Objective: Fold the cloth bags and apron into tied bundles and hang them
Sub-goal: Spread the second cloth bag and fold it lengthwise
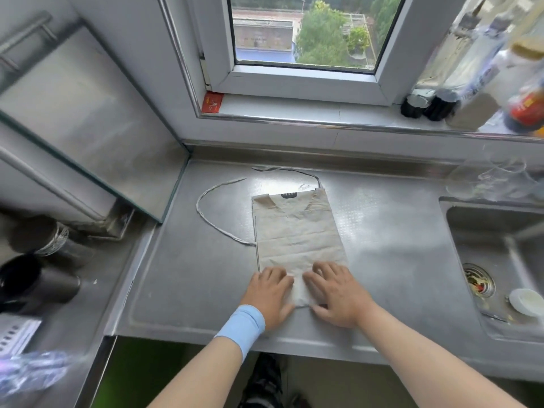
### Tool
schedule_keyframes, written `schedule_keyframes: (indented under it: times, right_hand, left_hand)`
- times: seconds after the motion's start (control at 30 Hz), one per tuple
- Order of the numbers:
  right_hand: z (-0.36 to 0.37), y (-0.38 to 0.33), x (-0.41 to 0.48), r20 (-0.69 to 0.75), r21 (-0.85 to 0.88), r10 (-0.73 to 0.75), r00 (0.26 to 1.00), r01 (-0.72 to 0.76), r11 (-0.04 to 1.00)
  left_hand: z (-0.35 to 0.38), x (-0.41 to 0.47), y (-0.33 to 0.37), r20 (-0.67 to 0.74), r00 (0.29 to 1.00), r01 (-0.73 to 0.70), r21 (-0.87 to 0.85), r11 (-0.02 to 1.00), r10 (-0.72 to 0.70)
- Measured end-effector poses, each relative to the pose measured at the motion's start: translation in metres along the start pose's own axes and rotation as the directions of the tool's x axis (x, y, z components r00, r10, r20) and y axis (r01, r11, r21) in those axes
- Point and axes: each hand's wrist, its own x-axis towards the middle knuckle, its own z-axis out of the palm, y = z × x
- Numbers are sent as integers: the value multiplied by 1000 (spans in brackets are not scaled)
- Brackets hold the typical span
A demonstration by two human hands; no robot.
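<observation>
Both hands flat, fingers spread wide, gripping nothing; left hand (pixel 270 293) and right hand (pixel 338 293) press the folded apron's (pixel 297 231) 6 o'clock end on the bench (pixel 182 278); strap (pixel 212 213) loops toward 10 o'clock.

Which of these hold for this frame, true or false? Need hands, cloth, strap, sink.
1. Both hands rest on the near end of the folded cloth. True: left hand and right hand lie flat on it.
2. The cloth lies in the sink. False: it lies on the steel counter, left of the sink.
3. A long strap loops out on the counter to the cloth's left. True.
4. The cloth is already tied into a bundle. False: it lies flat as a long folded strip, strap loose.
5. The blue wristband is on the right wrist. False: left wrist.
</observation>
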Motion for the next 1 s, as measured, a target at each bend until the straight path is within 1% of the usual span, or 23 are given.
schedule_keyframes:
  times: [0.03, 0.07, 0.13, 0.2, 0.23, 0.27, 0.33, 0.37, 0.4, 0.43, 0.47, 0.5, 0.57, 0.67, 0.73, 0.77, 0.8, 0.87, 0.9, 0.93, 1.0]
  right_hand:
    - [-3, -1, -4, 16, -8, -14, 1000, 15, 1000]
    - [-5, -1, -5, 34, -22, -21, 999, 22, 1000]
    - [-6, 0, -4, 87, -82, -17, 996, 24, 996]
    - [-9, -1, -1, 171, -188, -13, 985, 46, 981]
    - [-10, -4, 1, 190, -240, -5, 982, 52, 969]
    - [-10, -8, 1, 190, -276, 20, 982, 34, 960]
    - [-10, -18, -1, 157, -345, 112, 981, -52, 937]
    - [-5, -22, 0, 118, -366, 149, 982, -96, 926]
    - [-3, -25, 1, 74, -350, 172, 982, -136, 927]
    - [-4, -27, 3, 32, -304, 189, 981, -171, 937]
    - [-9, -28, 5, -1, -245, 210, 978, -204, 948]
    - [-17, -27, 7, -9, -190, 232, 973, -229, 955]
    - [-34, -23, 10, 21, -78, 243, 970, -241, 967]
    - [-59, -9, 10, 97, 144, 186, 978, -199, 969]
    - [-75, 7, 11, 179, 291, 212, 961, -258, 921]
    - [-80, 16, 12, 214, 378, 241, 947, -307, 873]
    - [-84, 24, 13, 238, 464, 265, 934, -349, 814]
    - [-86, 39, 16, 243, 605, 323, 915, -403, 687]
    - [-84, 44, 18, 227, 648, 360, 905, -417, 638]
    - [-81, 47, 22, 198, 671, 400, 895, -421, 610]
    - [-73, 47, 31, 119, 676, 467, 876, -416, 608]
  left_hand:
    - [-2, -3, 2, 47, 999, -4, 16, 1000, 3]
    - [-3, -5, 3, 62, 998, -3, 19, 1000, 2]
    - [-7, -6, 5, 55, 998, 12, 1, 1000, -12]
    - [-8, -4, 4, 77, 997, 19, -8, 1000, -18]
    - [-8, -4, 4, 85, 996, 12, -11, 1000, -11]
    - [-8, -3, 4, 75, 997, -12, -3, 1000, 13]
    - [-9, -3, 3, 44, 998, -54, -25, 998, 55]
    - [-8, -4, 0, 76, 995, -55, -65, 996, 60]
    - [-5, -5, -1, 40, 995, -90, -81, 993, 94]
    - [-10, -6, 0, 61, 994, -83, -122, 989, 91]
    - [-13, -8, -1, 69, 996, -53, -124, 991, 62]
    - [-18, -10, -2, 153, 988, -3, -130, 992, 23]
    - [-31, -11, -5, 192, 980, 94, -194, 977, -56]
    - [-58, -7, -12, 191, 968, 223, -350, 910, -163]
    - [-71, -2, -25, 215, 951, 299, -467, 832, -220]
    - [-73, 0, -32, 218, 942, 334, -555, 762, -254]
    - [-76, 2, -38, 214, 934, 354, -652, 670, -285]
    - [-76, 7, -47, 202, 915, 366, -780, 507, -349]
    - [-75, 10, -49, 194, 906, 367, -805, 466, -377]
    - [-75, 16, -49, 180, 898, 365, -815, 450, -403]
    - [-72, 26, -48, 163, 877, 375, -820, 432, -452]
